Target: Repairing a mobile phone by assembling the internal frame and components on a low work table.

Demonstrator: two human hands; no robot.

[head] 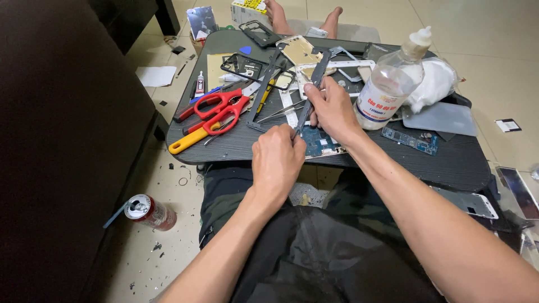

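Dark wood-grain surface is resting over your lap. Near its front edge, your left hand and right hand are each closing a grip on the dark frame strip, above the blue circuit board. Red scissors are lying toward the left edge.

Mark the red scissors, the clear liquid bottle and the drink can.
red scissors (223,109): head view, on the red handle loops.
clear liquid bottle (390,84): head view, on the body just above the label.
drink can (150,211): head view, on its side, lying on the floor.
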